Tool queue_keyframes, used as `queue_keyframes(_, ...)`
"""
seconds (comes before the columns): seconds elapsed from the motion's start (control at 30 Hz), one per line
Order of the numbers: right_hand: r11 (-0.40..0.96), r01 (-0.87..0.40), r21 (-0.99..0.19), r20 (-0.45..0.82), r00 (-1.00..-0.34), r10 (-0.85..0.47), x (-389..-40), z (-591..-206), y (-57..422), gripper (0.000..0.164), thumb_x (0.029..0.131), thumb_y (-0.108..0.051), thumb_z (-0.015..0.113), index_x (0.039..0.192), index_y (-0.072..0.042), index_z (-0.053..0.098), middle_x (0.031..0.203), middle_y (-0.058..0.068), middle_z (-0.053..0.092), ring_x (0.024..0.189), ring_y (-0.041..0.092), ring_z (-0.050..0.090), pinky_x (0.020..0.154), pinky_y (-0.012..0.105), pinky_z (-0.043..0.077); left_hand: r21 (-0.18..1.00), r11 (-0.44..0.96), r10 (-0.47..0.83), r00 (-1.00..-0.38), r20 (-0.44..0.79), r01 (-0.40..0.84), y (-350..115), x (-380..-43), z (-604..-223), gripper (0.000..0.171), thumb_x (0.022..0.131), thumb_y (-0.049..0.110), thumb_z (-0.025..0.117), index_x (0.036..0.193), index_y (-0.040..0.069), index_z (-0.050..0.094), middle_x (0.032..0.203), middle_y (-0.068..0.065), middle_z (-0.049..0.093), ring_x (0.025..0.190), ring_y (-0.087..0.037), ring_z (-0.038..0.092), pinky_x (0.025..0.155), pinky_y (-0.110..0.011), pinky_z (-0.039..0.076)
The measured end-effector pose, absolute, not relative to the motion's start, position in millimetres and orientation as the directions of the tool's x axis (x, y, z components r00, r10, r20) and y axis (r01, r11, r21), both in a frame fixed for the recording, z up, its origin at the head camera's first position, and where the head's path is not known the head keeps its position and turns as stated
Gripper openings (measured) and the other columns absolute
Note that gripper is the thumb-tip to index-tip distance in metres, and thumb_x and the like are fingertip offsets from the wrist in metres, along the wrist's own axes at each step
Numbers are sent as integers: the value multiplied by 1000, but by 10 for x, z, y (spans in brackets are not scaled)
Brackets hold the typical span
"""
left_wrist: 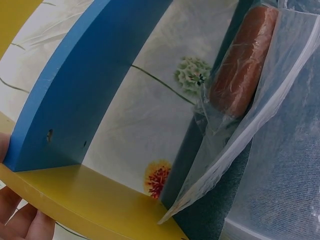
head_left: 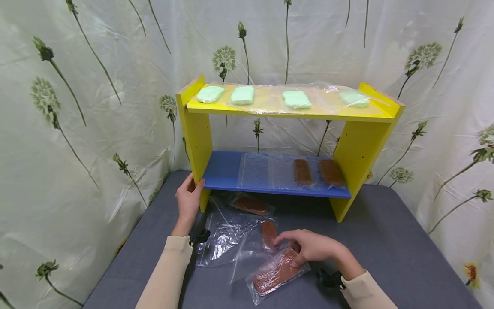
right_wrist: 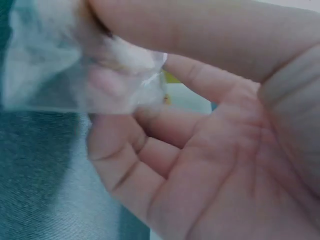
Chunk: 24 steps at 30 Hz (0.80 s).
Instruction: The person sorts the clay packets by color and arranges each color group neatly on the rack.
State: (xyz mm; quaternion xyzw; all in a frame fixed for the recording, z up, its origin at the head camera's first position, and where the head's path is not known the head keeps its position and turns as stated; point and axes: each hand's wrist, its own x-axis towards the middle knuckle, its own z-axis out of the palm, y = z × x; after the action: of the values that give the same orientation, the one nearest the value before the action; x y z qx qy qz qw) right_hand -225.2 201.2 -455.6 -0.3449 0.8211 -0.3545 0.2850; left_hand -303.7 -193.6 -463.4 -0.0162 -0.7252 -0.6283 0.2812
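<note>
My left hand (head_left: 188, 199) grips the left side panel (head_left: 196, 141) of a small yellow shelf unit, thumb at the front near the blue shelf and fingers around the outer side. In the left wrist view, those fingers (left_wrist: 37, 225) curl against the yellow panel's edge. My right hand (head_left: 314, 245) pinches the upper end of a clear plastic bag with a flat brown block (head_left: 275, 272) inside, low over the table. Up close in the right wrist view, the clear bag (right_wrist: 55, 90) sits between thumb and fingers, blurred. Beside it lies a smaller bagged brown block (head_left: 269, 234).
Another bagged brown block (head_left: 251, 204) lies below the blue shelf (head_left: 224, 169), near clear zip bags (head_left: 221, 242) on the grey table (head_left: 386, 253). Two brown blocks (head_left: 331, 172) in plastic rest on the blue shelf. Several pale green blocks (head_left: 296, 99) line the top. A dandelion-print curtain (head_left: 96, 141) hangs behind.
</note>
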Motion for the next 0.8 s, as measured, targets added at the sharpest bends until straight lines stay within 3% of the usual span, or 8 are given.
queue_keyframes(0.13, 480, -309, -821, -195, -638, -744, -2254, -4486, 2054, 65, 87, -6, 77, 145, -21, 53, 82, 4, 56, 67, 14, 52, 60, 28, 48, 901, 213, -329, -840, 430, 378, -1930, -3034, -4631, 47, 95, 32, 71, 140, 21, 62, 126, -5, 68, 109, -21, 66, 95, -40, 53)
queue_keyframes(0.23, 440, -263, -859, -160, -677, -718, -2255, -4448, 2061, 66, 91, -9, 74, 150, -22, 46, 90, 8, 59, 72, 20, 59, 64, 36, 57, 901, 207, -329, -841, 431, 381, -1927, -3034, -4630, 47, 96, 31, 71, 140, 20, 62, 127, -6, 67, 110, -22, 66, 95, -41, 53)
queue_keyframes(0.37, 359, -193, -913, -114, -724, -680, -2256, -4429, 2042, 68, 95, -10, 72, 152, -24, 39, 96, 16, 58, 70, 30, 65, 60, 48, 59, 905, 210, -337, -841, 423, 371, -1922, -3030, -4631, 47, 96, 32, 71, 140, 20, 62, 127, -7, 67, 110, -22, 66, 95, -42, 53)
queue_keyframes(0.53, 297, -195, -935, -40, -774, -632, -2271, -4428, 2014, 69, 91, -10, 76, 150, -20, 41, 92, 16, 61, 70, 29, 65, 67, 43, 60, 907, 216, -339, -843, 418, 362, -1917, -3032, -4630, 47, 95, 33, 71, 140, 20, 62, 127, -5, 67, 109, -21, 66, 95, -42, 53)
queue_keyframes(0.63, 308, -212, -927, -20, -794, -607, -2282, -4455, 1989, 60, 88, -10, 79, 142, -11, 52, 89, 13, 65, 74, 25, 63, 73, 36, 59, 907, 213, -339, -843, 418, 364, -1919, -3033, -4626, 47, 95, 33, 71, 140, 20, 62, 127, -5, 67, 110, -20, 66, 95, -42, 53)
queue_keyframes(0.7, 334, -216, -917, -25, -806, -591, -2279, -4475, 1969, 45, 87, -11, 80, 129, -7, 64, 89, 10, 68, 77, 21, 63, 74, 35, 58, 907, 213, -338, -843, 418, 364, -1922, -3033, -4626, 47, 95, 33, 71, 140, 20, 62, 126, -5, 67, 110, -20, 66, 95, -41, 53)
queue_keyframes(0.8, 366, -207, -907, -41, -822, -568, -2256, -4476, 1943, 22, 89, -15, 79, 109, -8, 74, 89, 8, 71, 78, 21, 65, 76, 42, 58, 906, 214, -338, -843, 420, 365, -1921, -3035, -4624, 46, 95, 33, 71, 139, 21, 63, 126, -5, 68, 110, -20, 66, 95, -42, 53)
